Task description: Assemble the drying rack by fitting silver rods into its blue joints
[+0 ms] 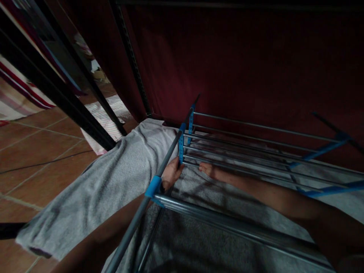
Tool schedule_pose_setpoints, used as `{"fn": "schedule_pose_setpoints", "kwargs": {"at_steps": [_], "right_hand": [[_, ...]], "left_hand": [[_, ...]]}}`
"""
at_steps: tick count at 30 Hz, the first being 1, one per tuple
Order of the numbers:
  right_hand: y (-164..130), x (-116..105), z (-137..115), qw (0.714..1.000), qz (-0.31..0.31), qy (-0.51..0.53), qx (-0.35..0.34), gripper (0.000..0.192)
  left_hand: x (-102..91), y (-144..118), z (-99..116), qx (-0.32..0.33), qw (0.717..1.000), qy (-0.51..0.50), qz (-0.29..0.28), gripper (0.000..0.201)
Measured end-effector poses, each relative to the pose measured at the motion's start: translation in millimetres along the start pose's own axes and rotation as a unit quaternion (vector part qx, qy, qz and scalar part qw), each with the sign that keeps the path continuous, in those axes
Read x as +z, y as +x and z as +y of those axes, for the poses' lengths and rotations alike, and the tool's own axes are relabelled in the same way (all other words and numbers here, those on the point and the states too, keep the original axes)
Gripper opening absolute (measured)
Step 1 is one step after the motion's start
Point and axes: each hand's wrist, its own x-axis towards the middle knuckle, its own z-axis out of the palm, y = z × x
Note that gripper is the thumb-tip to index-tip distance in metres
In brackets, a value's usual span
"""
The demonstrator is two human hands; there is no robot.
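A rack of grey metal tubes [241,142] with blue plastic brackets stands in front of me. My left hand [171,173] reaches past the near side pole [132,223] and closes on the lower end of a blue bracket [181,147]. Just to its right, my right hand [209,169] has its fingers curled onto the lowest tube [191,163] that fits into that bracket. Closer to me, thicker tubes [227,222] run from another blue bracket [154,186] toward the lower right. More blue brackets [327,189] hold the tubes' far right ends.
Grey towelling cloth [122,170] lies wrinkled under the rack. A dark red curtain [241,68] hangs behind it. Black metal posts [65,87] slant across the left. A thin cable [48,163] lies on the brown tiled floor [31,182].
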Motion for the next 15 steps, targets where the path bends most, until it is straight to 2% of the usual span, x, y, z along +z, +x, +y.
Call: {"fn": "schedule_pose_setpoints", "kwargs": {"at_steps": [3,9,15], "right_hand": [[-1,-2,-2,1.000,-0.004,0.002,0.020,0.021],[8,-1,10,0.998,-0.024,0.052,-0.032,0.020],[16,1,7,0.998,-0.033,0.058,0.021,0.013]], "left_hand": [[-0.4,0,1,0.006,1.000,0.018,-0.006,0.029],[0.1,0,0,-0.007,0.999,0.050,-0.004,0.026],[0.6,-1,0,0.007,0.999,0.038,0.004,0.027]]}}
